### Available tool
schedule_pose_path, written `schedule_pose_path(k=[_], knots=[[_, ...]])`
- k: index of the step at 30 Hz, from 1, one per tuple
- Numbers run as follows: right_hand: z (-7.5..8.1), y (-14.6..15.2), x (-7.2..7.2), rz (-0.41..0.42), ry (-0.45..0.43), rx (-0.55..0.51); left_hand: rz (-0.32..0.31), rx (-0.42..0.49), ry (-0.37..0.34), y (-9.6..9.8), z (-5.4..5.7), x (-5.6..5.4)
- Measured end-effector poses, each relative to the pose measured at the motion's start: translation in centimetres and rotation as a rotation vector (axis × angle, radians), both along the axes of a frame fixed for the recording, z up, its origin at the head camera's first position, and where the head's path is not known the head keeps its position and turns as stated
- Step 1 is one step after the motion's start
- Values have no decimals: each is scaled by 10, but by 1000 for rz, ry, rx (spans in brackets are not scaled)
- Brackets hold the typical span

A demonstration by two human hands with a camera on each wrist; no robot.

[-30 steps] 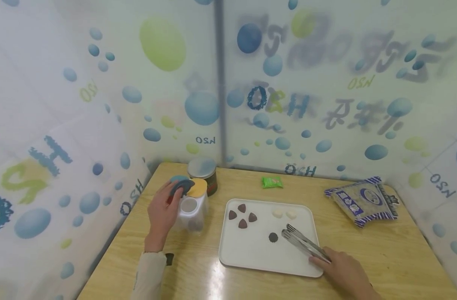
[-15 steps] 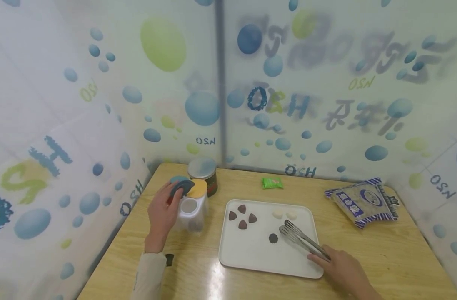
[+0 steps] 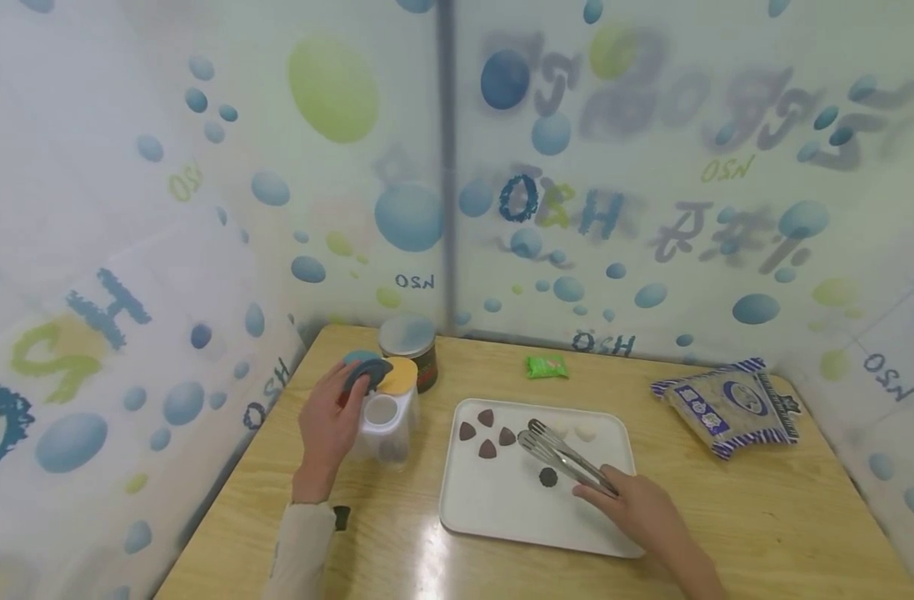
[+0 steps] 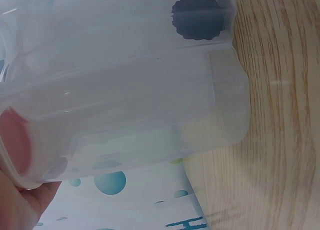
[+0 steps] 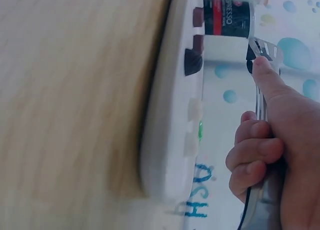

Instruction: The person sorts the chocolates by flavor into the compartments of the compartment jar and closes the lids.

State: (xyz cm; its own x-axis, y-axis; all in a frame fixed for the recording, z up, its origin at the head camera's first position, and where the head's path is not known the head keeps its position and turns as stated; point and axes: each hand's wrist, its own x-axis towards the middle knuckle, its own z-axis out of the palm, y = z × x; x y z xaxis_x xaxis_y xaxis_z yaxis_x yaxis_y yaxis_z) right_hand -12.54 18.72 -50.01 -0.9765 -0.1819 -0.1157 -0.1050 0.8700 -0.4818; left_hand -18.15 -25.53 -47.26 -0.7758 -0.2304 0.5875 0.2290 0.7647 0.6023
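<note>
My left hand [image 3: 329,421] is at the top of a clear plastic storage jar [image 3: 392,437] with coloured lids, holding its dark blue lid [image 3: 365,375] tilted up beside a round opening. Inside the jar, low down, dark scalloped pieces [image 4: 197,17] show in the left wrist view. My right hand [image 3: 640,508] grips metal tongs [image 3: 565,458] over the white tray [image 3: 501,512]. A dark piece [image 5: 250,60] shows at the tongs' tips. On the tray lie several brown triangular pieces [image 3: 487,449], a dark scalloped piece [image 3: 548,477] and pale pieces [image 3: 585,432], partly behind the tongs.
Behind the jar stands a dark tin [image 3: 425,367] with a pale lid. A green packet [image 3: 546,367] lies at the back of the wooden table [image 3: 382,542]. To the right of the tray rests a blue-and-white striped bag [image 3: 726,407]. Printed curtains hang around the table.
My right hand has carried the tongs leftward over the tray, with a dark piece now at their tips. My left hand stays on the raised lid.
</note>
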Motion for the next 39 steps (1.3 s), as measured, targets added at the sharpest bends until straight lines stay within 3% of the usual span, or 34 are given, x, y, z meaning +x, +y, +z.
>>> schedule_pose_path(k=[10,24,34,39], knots=[[28,-49,-22,91,108,-62,-1,3,-15,1,1,0],[42,-122,-38,231,188,-241,-4,4,16,1,-1,-1],[36,-166,-43,294,247,-190,-8,-4,-7,1,-1,-2],[34,-180,-43,316,247,-167,-4,-7,16,0,-2,-2]])
